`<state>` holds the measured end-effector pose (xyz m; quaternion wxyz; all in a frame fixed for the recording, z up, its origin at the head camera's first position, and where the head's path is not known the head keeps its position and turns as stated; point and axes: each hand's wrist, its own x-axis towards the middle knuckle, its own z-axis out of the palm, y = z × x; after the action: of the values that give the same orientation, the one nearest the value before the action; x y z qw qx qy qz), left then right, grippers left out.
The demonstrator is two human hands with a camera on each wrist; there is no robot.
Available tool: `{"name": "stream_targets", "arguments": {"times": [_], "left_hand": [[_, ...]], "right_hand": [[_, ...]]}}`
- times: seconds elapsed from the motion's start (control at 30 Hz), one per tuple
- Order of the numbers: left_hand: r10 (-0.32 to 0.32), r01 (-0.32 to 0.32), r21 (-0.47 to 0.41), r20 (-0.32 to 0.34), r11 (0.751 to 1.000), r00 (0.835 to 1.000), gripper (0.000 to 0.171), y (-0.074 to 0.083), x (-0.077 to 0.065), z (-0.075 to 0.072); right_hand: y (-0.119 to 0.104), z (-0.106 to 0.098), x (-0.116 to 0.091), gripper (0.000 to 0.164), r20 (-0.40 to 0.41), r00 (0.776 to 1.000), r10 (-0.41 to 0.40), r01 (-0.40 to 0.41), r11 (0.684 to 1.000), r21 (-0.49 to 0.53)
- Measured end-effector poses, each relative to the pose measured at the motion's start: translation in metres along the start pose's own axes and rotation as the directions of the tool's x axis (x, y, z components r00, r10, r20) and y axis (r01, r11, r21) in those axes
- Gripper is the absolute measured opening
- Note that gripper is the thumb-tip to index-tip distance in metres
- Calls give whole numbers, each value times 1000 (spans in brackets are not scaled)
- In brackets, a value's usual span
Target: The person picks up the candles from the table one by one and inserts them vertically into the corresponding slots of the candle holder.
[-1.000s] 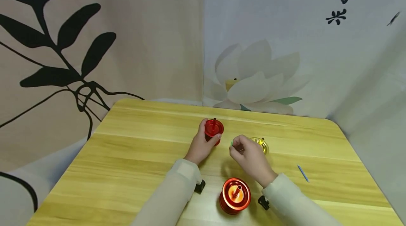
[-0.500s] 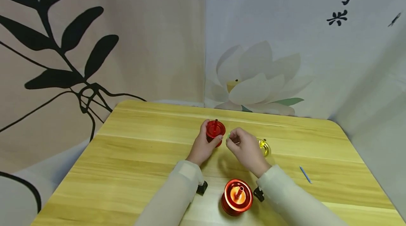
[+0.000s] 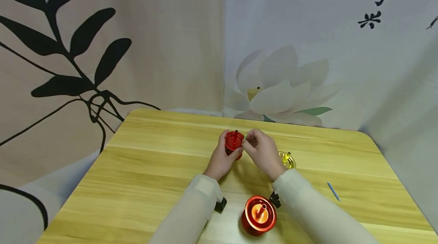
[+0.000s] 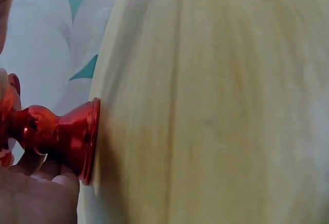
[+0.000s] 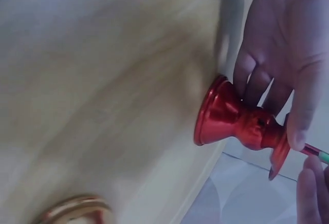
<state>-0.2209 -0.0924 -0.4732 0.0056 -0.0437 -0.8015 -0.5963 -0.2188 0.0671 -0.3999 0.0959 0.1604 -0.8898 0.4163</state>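
Observation:
My left hand [image 3: 219, 162] grips a red metallic candlestick-like holder [image 3: 234, 141] with a dished top and a thin central post. In the left wrist view, its flared base [image 4: 85, 139] is near the tabletop; contact cannot be told. At the holder's top, my right hand [image 3: 263, 152] pinches a small thin green piece [image 5: 324, 156]. That piece lines up with the holder's dark red post in the right wrist view; whether it sits in or on the post cannot be told. Fingers hide most of it.
A second red holder [image 3: 259, 215] stands upright near the front, between the forearms. A gold holder [image 3: 288, 160] is partly hidden behind my right hand. A thin blue stick [image 3: 333, 191] lies on the wooden table [image 3: 154, 168] at right. Printed curtains hang behind.
My right hand has moved left and away from me, bringing the green piece up to the red holder's top. The left hand keeps its grip, and the view has shifted slightly.

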Motion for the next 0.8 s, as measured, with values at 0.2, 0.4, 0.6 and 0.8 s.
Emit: {"name": "stream_targets", "arguments": {"times": [0.2,0.4,0.6,0.8], "left_hand": [[21,-21,4,1,1000,1000,85,-2,-1,-2],[24,-23,-4,10,1000,1000,85,-5,-2,-2],[23,-23,-17,9,1000,1000,83,-4,-2,-1],[15,-15,-19,12,1000,1000,83,-2,-2,-1]], "right_hand": [[-5,5,12,7,-31,999,-32,33,999,29],[-7,10,19,9,-69,997,-25,28,998,57],[-8,12,24,10,-108,994,-33,42,995,86],[-7,14,27,9,-97,995,-38,46,996,79]]}}
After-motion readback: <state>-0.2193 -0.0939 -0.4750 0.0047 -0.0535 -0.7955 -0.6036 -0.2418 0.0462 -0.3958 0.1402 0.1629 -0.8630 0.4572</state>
